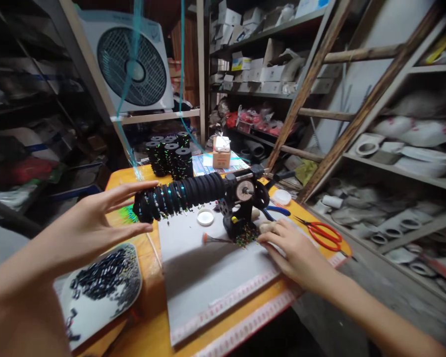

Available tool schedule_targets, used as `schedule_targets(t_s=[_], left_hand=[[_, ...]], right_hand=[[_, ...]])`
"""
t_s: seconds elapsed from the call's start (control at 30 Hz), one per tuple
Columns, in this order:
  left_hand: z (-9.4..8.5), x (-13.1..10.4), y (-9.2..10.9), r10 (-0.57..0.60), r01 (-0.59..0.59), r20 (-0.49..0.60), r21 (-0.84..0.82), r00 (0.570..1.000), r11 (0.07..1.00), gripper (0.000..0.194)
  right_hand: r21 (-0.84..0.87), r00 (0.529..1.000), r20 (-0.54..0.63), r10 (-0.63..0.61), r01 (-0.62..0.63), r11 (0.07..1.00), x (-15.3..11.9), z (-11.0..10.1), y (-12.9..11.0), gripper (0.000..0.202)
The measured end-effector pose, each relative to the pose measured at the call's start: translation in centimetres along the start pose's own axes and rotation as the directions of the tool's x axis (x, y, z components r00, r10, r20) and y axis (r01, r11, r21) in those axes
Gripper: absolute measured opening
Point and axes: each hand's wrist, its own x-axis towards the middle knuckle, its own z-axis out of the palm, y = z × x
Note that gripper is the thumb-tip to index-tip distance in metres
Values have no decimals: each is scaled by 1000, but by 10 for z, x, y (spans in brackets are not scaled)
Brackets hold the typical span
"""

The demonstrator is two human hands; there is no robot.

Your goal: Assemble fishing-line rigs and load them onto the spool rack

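A long black ribbed roll point(178, 198) with shiny blue-green beads along its coils sticks out from a small black hand-cranked winder point(241, 201). Around the roll's free end is my left hand point(92, 218), fingers stretched out above and thumb below, spread apart; firm contact cannot be made out. My right hand point(290, 250) rests on the board beside a heap of small multicoloured beads point(247, 235). Its fingers are curled together at the heap's edge, and whatever they pinch is hidden. A small brush point(215, 239) lies left of the heap.
A white tray point(92, 329) holds black beads at the front left. Orange-handled scissors point(323, 235), blue-handled pliers point(278, 210) and a white lid point(205, 217) lie around the winder. Several finished black rolls point(171, 156) stand behind. A box fan point(134, 64) and a wooden ladder point(308, 94) are beyond.
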Motion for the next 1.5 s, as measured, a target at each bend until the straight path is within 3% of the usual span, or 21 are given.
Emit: schedule_targets(t_s=[0.2, 0.4, 0.6, 0.77, 0.97, 1.1, 1.3, 1.5], left_hand=[[-2, -5, -9, 12, -11, -4, 178, 1000, 984, 71], [0, -2, -8, 48, -46, -7, 158, 999, 986, 74], [-1, -1, -5, 115, -116, 24, 79, 993, 990, 67], [0, 3, -12, 134, -135, 11, 37, 991, 990, 74], [1, 3, -9, 109, -109, -1, 8, 994, 994, 49], [4, 1, -7, 114, -113, 16, -82, 993, 990, 48], [6, 4, -15, 96, -82, 35, -284, 995, 955, 50], [5, 6, -16, 42, -19, 57, -357, 997, 934, 48]], right_hand=[[-9, 986, 83, 146, -146, 989, -4, 13, 2, 10], [34, 977, 127, 171, -177, 984, 11, 31, -14, 5], [58, 986, 71, 149, -153, 987, 10, 44, -21, 13], [115, 994, -4, 109, -108, 987, 11, 45, -23, 17], [197, 994, -96, 52, -32, 980, 21, 32, -28, 12], [236, 982, -186, -15, 60, 970, 48, 14, -42, 13], [420, 932, -344, -117, 264, 868, 121, -12, -85, 19], [529, 912, -359, -196, 372, 763, 182, -1, -113, 16]])
